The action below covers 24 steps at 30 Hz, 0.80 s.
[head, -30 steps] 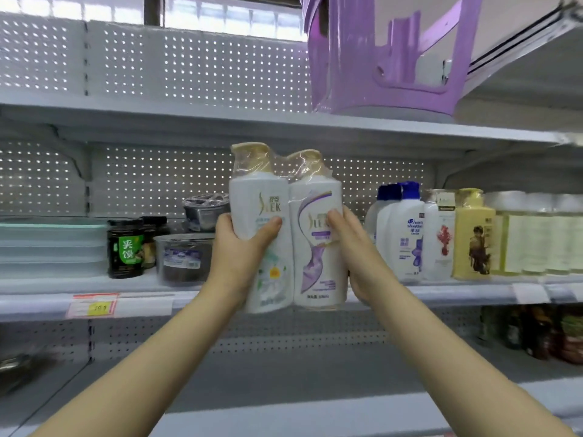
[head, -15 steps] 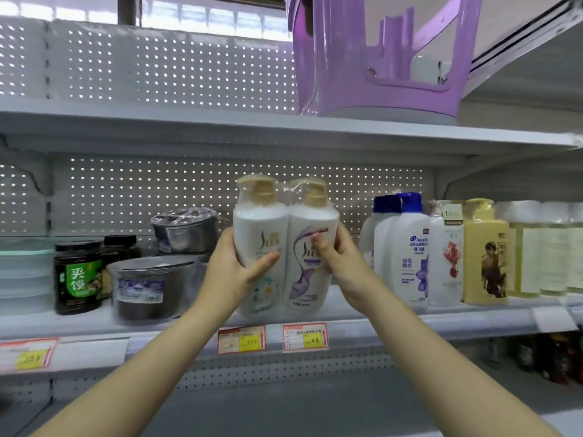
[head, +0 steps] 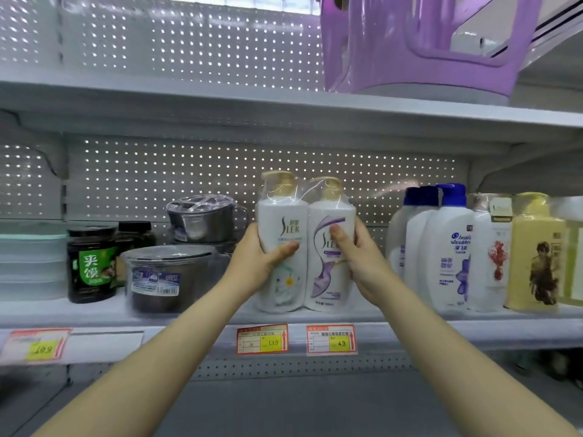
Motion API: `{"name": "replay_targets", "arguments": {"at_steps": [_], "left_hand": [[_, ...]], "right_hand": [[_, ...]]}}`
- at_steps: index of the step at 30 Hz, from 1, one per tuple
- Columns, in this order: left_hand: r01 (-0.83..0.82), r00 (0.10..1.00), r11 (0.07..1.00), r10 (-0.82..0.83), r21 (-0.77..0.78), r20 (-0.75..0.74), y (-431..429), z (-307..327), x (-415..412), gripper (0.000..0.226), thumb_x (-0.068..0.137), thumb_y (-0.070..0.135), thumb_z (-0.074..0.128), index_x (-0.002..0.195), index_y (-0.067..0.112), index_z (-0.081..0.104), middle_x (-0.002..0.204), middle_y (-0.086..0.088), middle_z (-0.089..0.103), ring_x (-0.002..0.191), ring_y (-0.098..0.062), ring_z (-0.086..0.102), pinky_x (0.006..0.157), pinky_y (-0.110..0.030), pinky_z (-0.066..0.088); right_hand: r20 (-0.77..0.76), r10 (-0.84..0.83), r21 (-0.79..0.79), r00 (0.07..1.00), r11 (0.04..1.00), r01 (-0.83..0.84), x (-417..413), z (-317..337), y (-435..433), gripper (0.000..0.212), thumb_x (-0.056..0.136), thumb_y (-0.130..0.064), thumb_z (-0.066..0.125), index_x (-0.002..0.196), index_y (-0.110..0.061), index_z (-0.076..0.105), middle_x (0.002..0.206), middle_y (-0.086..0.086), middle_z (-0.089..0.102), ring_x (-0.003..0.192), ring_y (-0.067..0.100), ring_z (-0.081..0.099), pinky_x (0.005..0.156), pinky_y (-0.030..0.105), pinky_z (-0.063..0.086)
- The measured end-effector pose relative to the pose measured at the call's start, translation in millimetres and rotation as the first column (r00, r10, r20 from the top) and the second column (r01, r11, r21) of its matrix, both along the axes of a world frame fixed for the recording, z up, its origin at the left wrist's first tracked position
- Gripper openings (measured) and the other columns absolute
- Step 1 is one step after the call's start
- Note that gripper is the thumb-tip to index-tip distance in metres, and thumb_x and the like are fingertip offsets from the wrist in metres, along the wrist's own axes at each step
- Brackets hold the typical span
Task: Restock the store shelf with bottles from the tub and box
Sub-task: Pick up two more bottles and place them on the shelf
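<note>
A twin pack of white shampoo bottles [head: 293, 222] with gold pump caps, wrapped together in clear film, stands upright on the middle shelf [head: 195, 313]. My left hand [head: 262, 263] grips the left bottle from its left side, thumb across the front. My right hand [head: 356, 257] grips the right bottle, thumb on its purple label. The pack's base rests on the shelf surface, in the gap between the steel pots and the row of white bottles. The tub and box are out of view.
Left of the pack sit steel pots [head: 170, 275], dark jars [head: 90, 263] and stacked plastic containers [head: 28, 263]. To the right stand blue-capped white bottles [head: 441, 253] and a yellow bottle [head: 536, 257]. A purple plastic stool [head: 419, 48] sits on the upper shelf. Price tags [head: 331, 340] line the shelf edge.
Both hands carried the twin pack forward and down from in front of the shelf edge onto the middle shelf, where its base now rests.
</note>
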<state>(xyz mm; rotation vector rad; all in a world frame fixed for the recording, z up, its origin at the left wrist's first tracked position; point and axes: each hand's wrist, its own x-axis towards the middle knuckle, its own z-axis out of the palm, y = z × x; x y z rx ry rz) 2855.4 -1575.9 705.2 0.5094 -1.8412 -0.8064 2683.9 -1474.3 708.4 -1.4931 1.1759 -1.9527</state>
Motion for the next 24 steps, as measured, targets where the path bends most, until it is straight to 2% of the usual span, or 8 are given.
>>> {"name": "replay_targets", "arguments": {"at_steps": [3,6,9,11,14,19,21,24], "left_hand": [[0.021,1.0,0.998,-0.02,0.06,-0.015,-7.5,-5.5,-2.2,0.05,0.08,0.037,0.075,0.118,0.018,0.047,0.107,0.008,0.065,0.091,-0.006,0.066,0.069,-0.02,0.053],[0.067,0.998,0.994,-0.068,0.089,-0.001,-11.6,-7.0,-2.4,0.071,0.071,0.054,0.077,0.124,0.017,0.047,0.112,0.003,0.067,0.096,-0.013,0.069,0.08,-0.034,0.058],[0.092,0.995,0.99,-0.095,0.111,0.03,-12.5,-7.4,-2.2,0.083,0.069,0.058,0.077,0.13,0.016,0.039,0.119,0.001,0.063,0.105,-0.018,0.067,0.088,-0.04,0.057],[0.096,0.993,0.989,-0.104,0.116,0.058,-14.4,-9.8,-2.6,0.086,0.074,0.04,0.08,0.136,0.019,0.025,0.123,0.002,0.056,0.11,-0.015,0.061,0.093,-0.037,0.054],[0.131,0.984,0.987,-0.142,0.096,0.108,-22.8,-13.9,-2.4,0.095,0.071,0.026,0.084,0.137,0.032,0.016,0.133,-0.001,0.049,0.117,-0.016,0.057,0.094,-0.036,0.054],[0.113,0.984,0.985,-0.129,0.132,0.12,-34.8,-12.9,-6.5,0.1,0.051,0.055,0.084,0.127,0.046,0.019,0.137,-0.002,0.047,0.119,-0.018,0.056,0.095,-0.043,0.054],[0.135,0.983,0.979,-0.151,0.151,0.099,-39.4,-14.6,-10.1,0.097,0.057,0.05,0.084,0.129,0.043,0.02,0.136,-0.002,0.049,0.119,-0.017,0.057,0.094,-0.038,0.054],[0.194,0.976,0.965,-0.208,0.176,0.064,-42.9,-15.6,-15.6,0.087,0.078,0.024,0.079,0.138,0.03,0.018,0.128,0.001,0.056,0.109,-0.01,0.061,0.079,-0.021,0.056]], "right_hand": [[-0.024,-0.004,0.021,1.0,1.0,0.004,-0.4,1.5,-7.2,0.046,0.089,-0.036,0.062,0.132,-0.026,0.049,0.118,0.002,0.07,0.102,0.019,0.07,0.085,0.039,0.058],[-0.023,-0.036,0.042,0.999,0.998,0.037,-1.4,-0.9,-13.6,0.048,0.089,-0.04,0.065,0.133,-0.03,0.048,0.123,0.001,0.066,0.104,0.017,0.069,0.089,0.039,0.056],[-0.084,-0.075,0.082,0.994,0.993,0.082,-4.3,-7.6,-14.0,0.071,0.07,-0.051,0.079,0.131,-0.04,0.046,0.134,0.003,0.055,0.112,0.017,0.064,0.095,0.043,0.054],[-0.094,-0.024,0.122,0.995,0.992,0.036,-9.5,-11.3,-12.7,0.075,0.072,-0.035,0.083,0.134,-0.039,0.042,0.133,0.003,0.056,0.114,0.018,0.063,0.096,0.042,0.053],[-0.083,0.088,0.166,0.993,0.983,-0.073,-15.5,-13.5,-8.6,0.067,0.084,-0.009,0.072,0.135,-0.037,0.038,0.123,0.002,0.065,0.11,0.018,0.066,0.095,0.04,0.054],[-0.04,0.089,0.175,0.995,0.981,-0.08,-17.2,-14.7,-18.7,0.067,0.086,-0.007,0.069,0.137,-0.035,0.038,0.119,0.004,0.068,0.106,0.02,0.068,0.085,0.036,0.058],[-0.033,0.089,0.169,0.995,0.982,-0.082,-17.4,-14.8,-23.6,0.066,0.086,-0.008,0.07,0.137,-0.034,0.039,0.118,0.004,0.069,0.105,0.02,0.069,0.084,0.037,0.059],[-0.028,0.094,0.164,0.995,0.983,-0.088,-19.4,-15.2,-29.3,0.061,0.086,-0.008,0.069,0.134,-0.035,0.042,0.118,0.004,0.069,0.105,0.021,0.069,0.086,0.04,0.058]]}}
